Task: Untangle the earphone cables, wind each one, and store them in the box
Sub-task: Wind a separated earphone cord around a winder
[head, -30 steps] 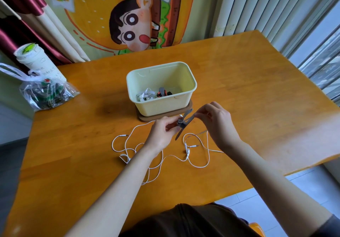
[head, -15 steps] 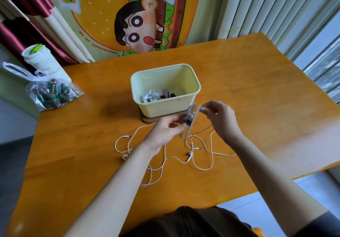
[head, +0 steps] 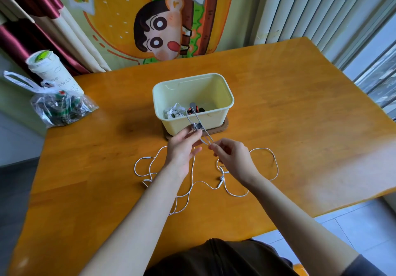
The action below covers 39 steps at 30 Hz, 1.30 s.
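a person's left hand [head: 184, 145] and right hand [head: 232, 157] work a thin grey loop [head: 196, 117] just in front of the box [head: 214, 123], the left hand's fingers curled round its bundled middle, the right hand pinching its near end between thumb and finger. whether the loop is a cable or a tie cannot be told. a white earphone cable [head: 220, 183] lies loose and sprawling on the tabletop [head: 300, 125] beneath both wrists, not yet wound. a white bundle [head: 174, 111] already sits inside the box. the step in hand looks like winding or fastening one piece. next, it likely needs closing off and dropping into the box, then gathering the loose white cable.
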Motion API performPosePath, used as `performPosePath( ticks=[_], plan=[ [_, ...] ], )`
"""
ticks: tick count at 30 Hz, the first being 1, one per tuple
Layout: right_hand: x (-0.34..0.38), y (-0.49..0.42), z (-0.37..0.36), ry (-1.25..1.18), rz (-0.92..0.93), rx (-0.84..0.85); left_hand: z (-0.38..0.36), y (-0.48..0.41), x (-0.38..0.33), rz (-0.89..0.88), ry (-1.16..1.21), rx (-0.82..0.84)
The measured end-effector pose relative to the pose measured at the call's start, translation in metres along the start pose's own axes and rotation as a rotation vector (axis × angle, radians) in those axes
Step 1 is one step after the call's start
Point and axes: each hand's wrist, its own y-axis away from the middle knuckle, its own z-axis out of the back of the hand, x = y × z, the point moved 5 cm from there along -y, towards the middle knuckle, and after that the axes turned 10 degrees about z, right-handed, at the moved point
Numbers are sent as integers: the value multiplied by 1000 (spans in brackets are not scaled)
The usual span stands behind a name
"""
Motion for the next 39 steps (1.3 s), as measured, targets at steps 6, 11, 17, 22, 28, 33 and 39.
performPosePath(
  ticks=[6,11,17,22,28,33,39],
  plan=[
    [16,-3,11,142,113,31,7,4,-7,-503,-754,-180],
    [21,-16,37,234,178,-34,2,9,-3,-555,-915,-47],
    [23,-23,53,197,178,-87,-7,14,-2,-383,-812,190],
    [15,-27,56,179,149,-134,-7,17,-2,-294,-711,261],
    [-4,-29,49,116,77,-107,-17,26,-8,-268,-549,409],
    [-14,-16,17,-24,-15,-60,-19,21,-15,-203,-233,321],
    [0,-2,-4,-52,12,-29,-4,9,-12,-97,-63,67]
  ],
)
